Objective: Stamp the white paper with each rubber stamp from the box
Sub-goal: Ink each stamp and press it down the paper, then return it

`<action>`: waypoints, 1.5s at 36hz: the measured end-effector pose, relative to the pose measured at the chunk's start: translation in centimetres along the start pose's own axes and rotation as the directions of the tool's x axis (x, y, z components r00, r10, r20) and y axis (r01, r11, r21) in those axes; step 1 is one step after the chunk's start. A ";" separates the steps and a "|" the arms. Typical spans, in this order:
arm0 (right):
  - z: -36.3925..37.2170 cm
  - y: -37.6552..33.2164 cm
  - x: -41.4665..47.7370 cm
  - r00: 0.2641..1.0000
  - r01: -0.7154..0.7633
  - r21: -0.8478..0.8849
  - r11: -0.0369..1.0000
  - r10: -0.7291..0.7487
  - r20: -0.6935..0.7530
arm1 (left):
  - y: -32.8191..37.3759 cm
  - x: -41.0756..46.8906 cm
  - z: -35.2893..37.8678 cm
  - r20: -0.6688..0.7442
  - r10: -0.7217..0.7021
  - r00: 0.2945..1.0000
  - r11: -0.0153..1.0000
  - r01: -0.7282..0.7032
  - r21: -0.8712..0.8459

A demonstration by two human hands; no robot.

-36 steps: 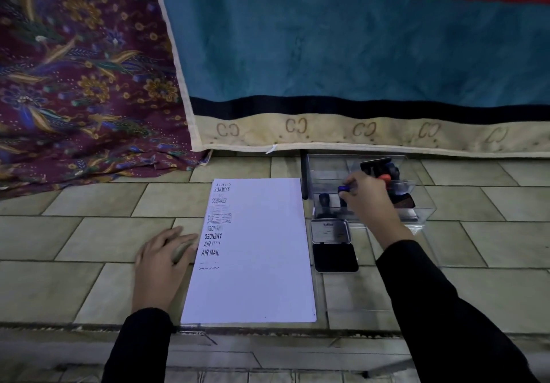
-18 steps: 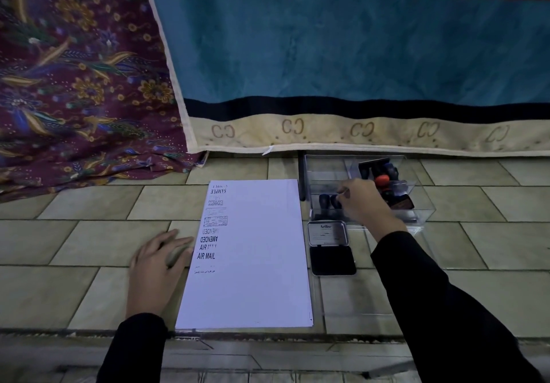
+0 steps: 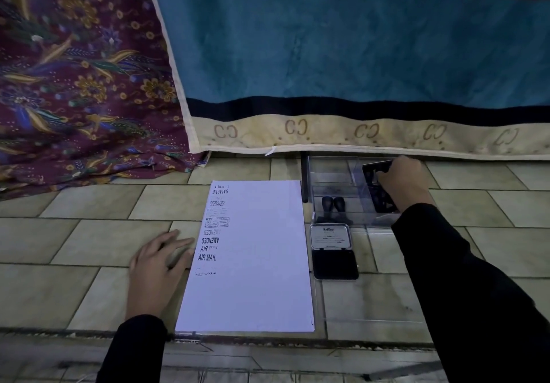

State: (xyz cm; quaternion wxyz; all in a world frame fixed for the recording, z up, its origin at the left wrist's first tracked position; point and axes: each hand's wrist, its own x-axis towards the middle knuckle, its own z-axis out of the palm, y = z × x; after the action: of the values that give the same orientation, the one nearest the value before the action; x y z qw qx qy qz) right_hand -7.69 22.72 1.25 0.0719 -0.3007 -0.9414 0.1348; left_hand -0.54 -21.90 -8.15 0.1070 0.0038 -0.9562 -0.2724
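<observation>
Right hand (image 3: 403, 181) now deeper in the clear box (image 3: 330, 174), grip unclear; left hand (image 3: 157, 266) flat beside the white paper (image 3: 256, 278).

- My white paper (image 3: 253, 263) lies flat on the tiles, stamped down its left edge.
- Clear box (image 3: 330, 174) beside it holds two dark upright stamps (image 3: 333, 204).

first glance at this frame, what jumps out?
The white paper lying on the tiled floor, a column of stamp marks down its left edge, the left hand flat beside it. To its right, an open ink pad, and the right hand reaching into the clear box.
</observation>
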 end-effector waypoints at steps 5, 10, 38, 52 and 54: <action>0.1 -0.2 0.2 0.999 -0.032 -0.034 0.999 0.033 0.042 | 0.0 0.1 -0.1 -0.002 0.000 1.000 1.000 0.000 0.000; 0.0 -0.1 0.2 0.998 -0.049 0.037 0.998 0.048 0.030 | 0.1 0.0 -0.1 -0.007 0.005 1.000 1.000 -0.005 -0.009; 1.3 2.2 -16.8 0.801 0.527 0.553 0.645 -0.595 -0.069 | 0.0 0.5 -0.3 0.073 -0.127 0.989 0.863 0.147 -0.484; 1.2 2.3 -17.5 0.794 0.542 0.537 0.647 -0.603 -0.076 | 14.0 -3.5 4.7 0.168 0.412 0.896 0.898 -0.369 -0.239; 1.1 2.2 -17.5 0.793 0.550 0.528 0.647 -0.602 -0.088 | 15.3 -4.0 6.0 0.219 0.447 0.867 0.889 -0.404 -0.217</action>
State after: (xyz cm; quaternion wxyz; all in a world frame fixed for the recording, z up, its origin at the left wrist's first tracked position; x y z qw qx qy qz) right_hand 7.38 13.97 -1.42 0.1457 0.0528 -0.9152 0.3719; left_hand 2.89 -5.47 -5.97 0.0367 -0.2526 -0.9131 -0.3179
